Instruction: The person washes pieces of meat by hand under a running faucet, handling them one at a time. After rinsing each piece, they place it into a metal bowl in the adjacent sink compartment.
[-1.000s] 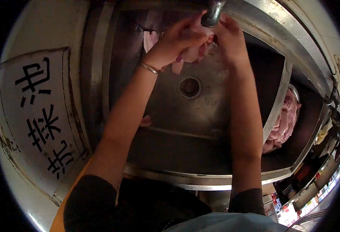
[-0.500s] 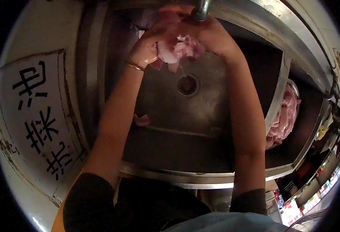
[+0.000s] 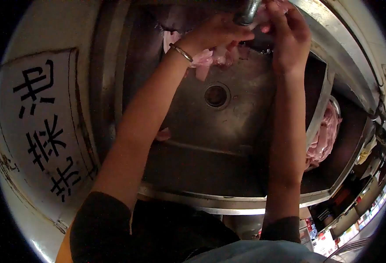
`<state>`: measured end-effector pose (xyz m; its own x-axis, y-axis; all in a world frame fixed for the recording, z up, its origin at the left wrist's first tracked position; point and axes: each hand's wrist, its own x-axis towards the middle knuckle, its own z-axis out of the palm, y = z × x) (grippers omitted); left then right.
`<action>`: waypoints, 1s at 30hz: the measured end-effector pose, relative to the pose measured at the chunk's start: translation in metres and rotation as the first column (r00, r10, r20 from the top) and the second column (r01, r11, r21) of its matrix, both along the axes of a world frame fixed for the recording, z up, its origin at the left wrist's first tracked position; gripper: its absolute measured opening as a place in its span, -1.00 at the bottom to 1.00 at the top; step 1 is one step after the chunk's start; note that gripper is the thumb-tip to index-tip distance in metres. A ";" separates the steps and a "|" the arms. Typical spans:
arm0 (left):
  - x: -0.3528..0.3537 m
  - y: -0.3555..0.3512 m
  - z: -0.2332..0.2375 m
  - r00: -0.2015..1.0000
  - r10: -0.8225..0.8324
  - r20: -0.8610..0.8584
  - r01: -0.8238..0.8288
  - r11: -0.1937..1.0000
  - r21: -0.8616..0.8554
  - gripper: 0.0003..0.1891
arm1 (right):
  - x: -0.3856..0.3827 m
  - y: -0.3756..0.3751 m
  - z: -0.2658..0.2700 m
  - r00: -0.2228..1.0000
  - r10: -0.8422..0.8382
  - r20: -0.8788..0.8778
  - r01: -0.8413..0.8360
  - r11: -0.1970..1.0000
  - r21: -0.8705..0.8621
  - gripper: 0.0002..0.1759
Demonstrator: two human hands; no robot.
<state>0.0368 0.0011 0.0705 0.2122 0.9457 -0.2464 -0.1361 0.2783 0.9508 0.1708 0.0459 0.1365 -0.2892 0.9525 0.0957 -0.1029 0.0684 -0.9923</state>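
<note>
My left hand [image 3: 217, 33], with a bracelet at its wrist, is closed over slices of raw meat [image 3: 226, 55] near the back of the metal sink [image 3: 210, 131]; pink pieces show below its fingers. To the right of the faucet [image 3: 247, 13], my right hand [image 3: 293, 41] is raised with curled fingers around a pale pink piece of meat, partly cut off by the frame's top edge. More meat [image 3: 171, 39] lies left of my left wrist. A small loose piece of meat [image 3: 163, 134] rests on the sink floor beside my left forearm.
A round drain [image 3: 217, 95] sits in the sink floor. Right of the metal divider [image 3: 320, 109], a bowl heaped with raw meat [image 3: 323, 136] stands in a second basin. A white sign [image 3: 39, 127] with black characters is at the left. The sink's front rim [image 3: 201, 201] runs before my body.
My hands have moved apart: the right one went right and up past the faucet, the left one shifted right and up. More meat shows at the back left.
</note>
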 end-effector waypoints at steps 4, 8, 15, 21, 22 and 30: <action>-0.012 0.001 -0.012 0.976 0.011 0.219 -0.019 0.999 0.035 -0.59 | 0.009 -0.003 -0.009 0.992 -0.115 -0.049 0.114 0.993 -0.033 -0.75; -0.008 -0.013 -0.011 0.881 0.168 0.441 -0.104 0.981 -0.165 -0.66 | 0.022 -0.004 -0.018 0.970 -0.094 -0.225 0.085 0.995 -0.051 -0.74; -0.013 -0.020 -0.021 0.830 0.200 0.520 -0.195 0.979 -0.064 -0.67 | 0.025 -0.023 -0.047 0.996 0.093 -0.004 -0.091 0.956 -0.280 -0.48; -0.030 -0.024 -0.039 0.938 0.338 -0.078 -0.259 0.832 0.491 -0.66 | 0.040 -0.021 -0.058 0.917 0.393 -0.067 -0.380 0.810 -0.446 -0.54; -0.032 -0.026 -0.049 0.492 0.605 -0.627 0.187 0.630 0.754 -0.66 | 0.037 -0.021 -0.052 0.918 0.390 -0.065 -0.376 0.812 -0.447 -0.54; 0.001 -0.035 -0.025 0.857 0.347 -0.381 -0.229 0.919 0.322 -0.66 | 0.000 -0.024 -0.047 0.926 0.044 -0.376 -0.281 0.746 -0.604 -0.73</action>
<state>0.0374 -0.0343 0.0455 -0.1484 0.9889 0.0104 0.2589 0.0287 0.9655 0.1709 0.0222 0.0897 -0.5107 0.7611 -0.3999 -0.3661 -0.6134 -0.6999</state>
